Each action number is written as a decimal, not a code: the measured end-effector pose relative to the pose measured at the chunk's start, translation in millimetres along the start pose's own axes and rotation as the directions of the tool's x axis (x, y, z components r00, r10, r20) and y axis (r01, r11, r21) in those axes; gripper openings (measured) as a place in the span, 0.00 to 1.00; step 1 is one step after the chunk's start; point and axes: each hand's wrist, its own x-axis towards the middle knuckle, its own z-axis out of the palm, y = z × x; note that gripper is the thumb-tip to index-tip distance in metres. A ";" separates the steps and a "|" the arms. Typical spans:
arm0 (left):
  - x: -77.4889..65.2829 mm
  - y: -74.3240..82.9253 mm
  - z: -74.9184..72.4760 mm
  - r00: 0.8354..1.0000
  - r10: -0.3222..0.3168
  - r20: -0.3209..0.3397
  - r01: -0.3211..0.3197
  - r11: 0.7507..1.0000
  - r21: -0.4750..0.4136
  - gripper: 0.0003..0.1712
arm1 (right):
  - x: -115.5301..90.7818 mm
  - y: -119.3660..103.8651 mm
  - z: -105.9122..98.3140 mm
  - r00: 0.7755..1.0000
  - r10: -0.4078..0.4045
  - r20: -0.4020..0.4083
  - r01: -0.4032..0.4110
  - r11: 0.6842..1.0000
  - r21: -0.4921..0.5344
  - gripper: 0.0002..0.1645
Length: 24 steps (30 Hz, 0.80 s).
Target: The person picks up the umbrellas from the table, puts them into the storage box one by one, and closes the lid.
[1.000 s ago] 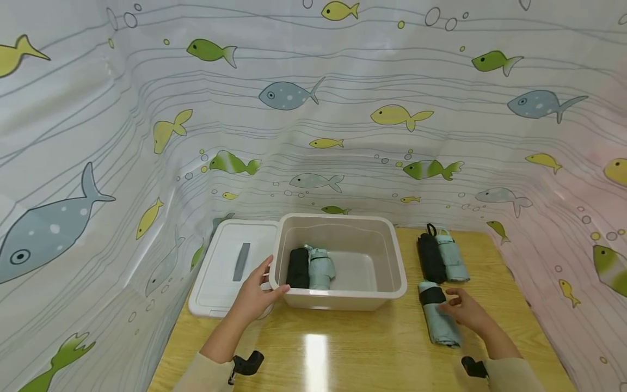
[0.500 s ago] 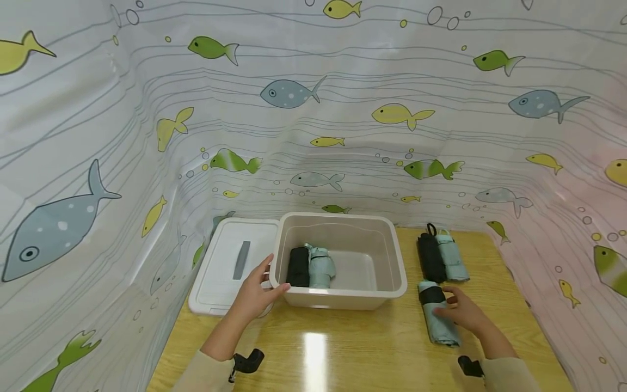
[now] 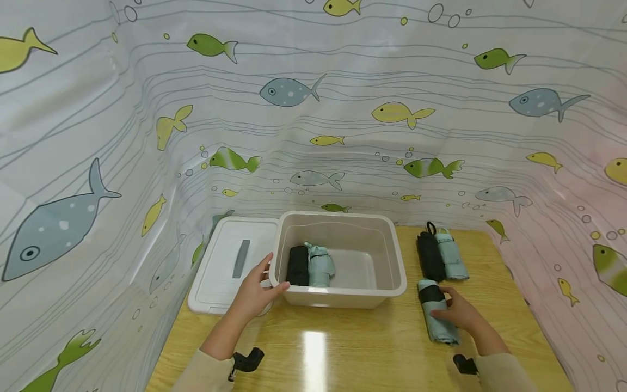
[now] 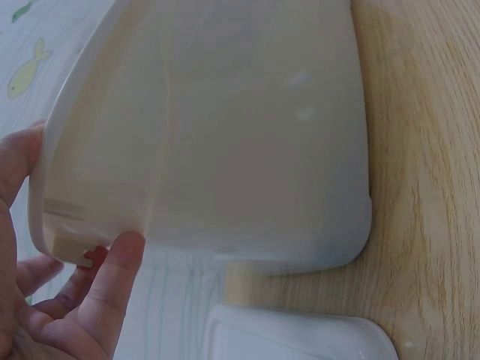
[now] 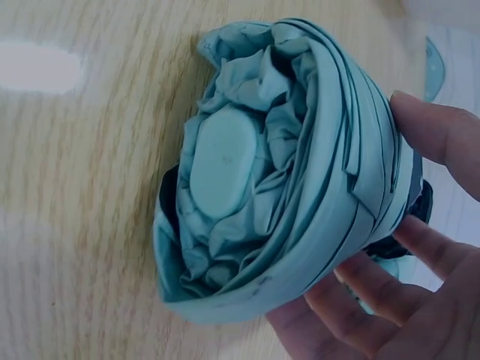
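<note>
In the head view a beige storage box (image 3: 343, 294) stands mid-table. My left hand (image 3: 254, 291) grips its near left corner, thumb over the rim and fingers outside below it; the left wrist view shows these fingers (image 4: 120, 277) against the box's wall. Inside the box, a black folded umbrella (image 3: 297, 265) and a light blue one (image 3: 320, 270) lie side by side. To the right, my right hand (image 3: 462, 311) holds a light blue folded umbrella (image 3: 438, 321) with a black band. Seen end-on, this umbrella (image 5: 322, 217) has thumb and fingers on opposite sides.
A white lid (image 3: 215, 288) with a grey handle lies left of the box. Behind the held umbrella lie another black umbrella (image 3: 431, 257) and another light blue umbrella (image 3: 453, 260). A fish-print curtain (image 3: 352, 163) surrounds the wooden table (image 3: 372, 348).
My right hand has moved slightly left and closed in around the light blue umbrella. The left hand stays on the box corner.
</note>
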 end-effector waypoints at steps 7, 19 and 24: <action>-0.1 0.0 -0.1 1.000 0.002 0.003 -0.002 1.000 -0.001 0.57 | 6.9 3.0 1.9 0.999 0.016 0.033 -0.016 1.000 0.004 0.57; -1.4 0.2 0.4 1.000 0.001 0.000 -0.001 1.000 -0.001 0.57 | 14.3 0.4 7.9 0.996 0.088 -0.002 -0.088 0.994 0.064 0.54; -0.9 0.4 1.2 1.000 0.003 0.000 -0.003 1.000 0.000 0.57 | 12.7 -3.5 9.1 0.988 0.152 0.009 -0.152 0.979 0.138 0.52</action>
